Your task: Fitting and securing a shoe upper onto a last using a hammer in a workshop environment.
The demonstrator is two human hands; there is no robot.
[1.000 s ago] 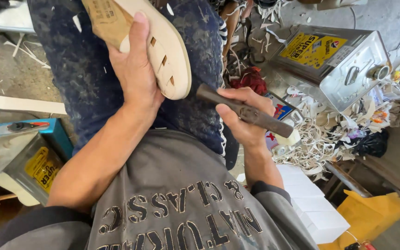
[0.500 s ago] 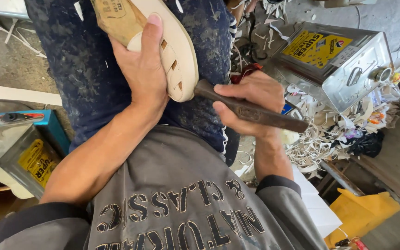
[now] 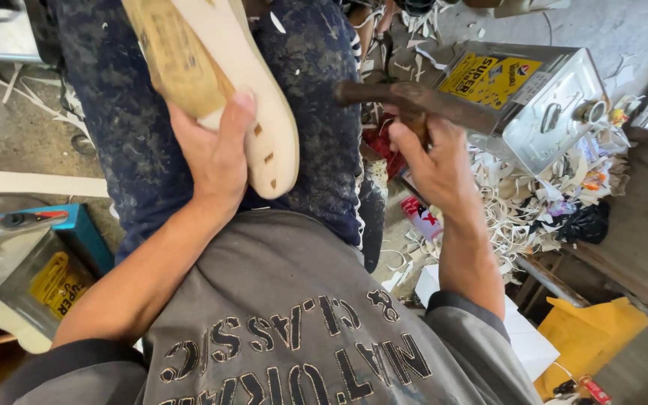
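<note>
The person sits with a shoe form (image 3: 189,67) resting on the lap, at the upper left of the frame. The form is a tan wooden block with a pale, cream-coloured insole (image 3: 264,112) laid over its bottom; small slots show near the heel end of the insole. The left hand (image 3: 215,161) grips the form from below, its fingers clenched around the heel part and the thumb pressed on the edge of the insole.

The right hand (image 3: 436,161), right of centre, is closed around the handle of a hammer (image 3: 414,101). The dark, rusty hammer lies nearly level across the upper middle of the frame, its head pointing left toward the insole but apart from it, above the blue-patterned trousers (image 3: 316,135).

At the upper right a square metal tin (image 3: 556,112) with a yellow label lies on the floor, and a heap of pale leather scraps (image 3: 519,202) lies just below it. A second tin (image 3: 39,281) with a yellow label stands at the lower left, beside a blue box (image 3: 76,225). At the lower right are a white box (image 3: 526,345) and a yellow bag (image 3: 594,337). The person's grey printed shirt (image 3: 294,337) fills the bottom of the frame.
</note>
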